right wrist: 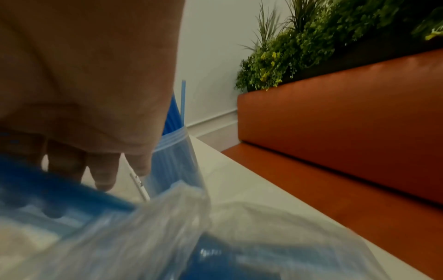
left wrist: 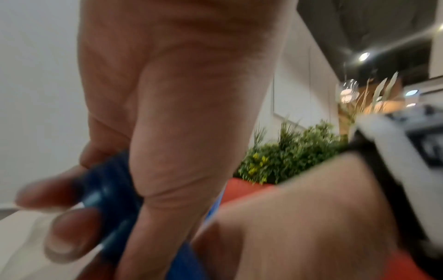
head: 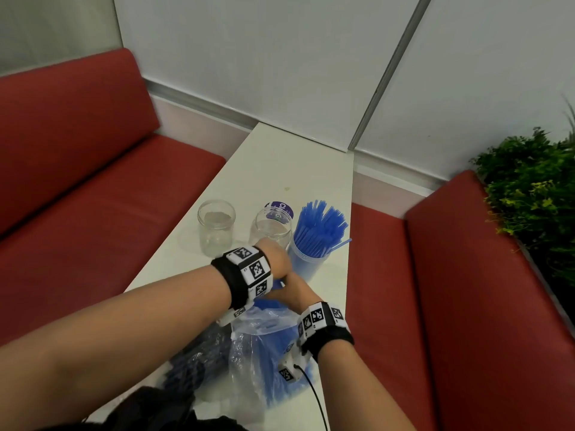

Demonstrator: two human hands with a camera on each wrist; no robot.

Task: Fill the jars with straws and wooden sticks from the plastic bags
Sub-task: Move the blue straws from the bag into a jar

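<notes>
Two empty glass jars stand on the white table. A third jar at their right is packed with upright blue straws. A clear plastic bag of blue straws lies near me. Both hands meet at its mouth. My left hand curls its fingers round a bundle of blue straws. My right hand holds the same bundle from the right, its fingers reaching down behind the straws. The bag's film bunches under that wrist.
A second bag with dark contents lies at the near left of the table. A round purple-and-white lid sits behind the middle jar. Red bench seats flank the table. A planter of green foliage stands at the far right.
</notes>
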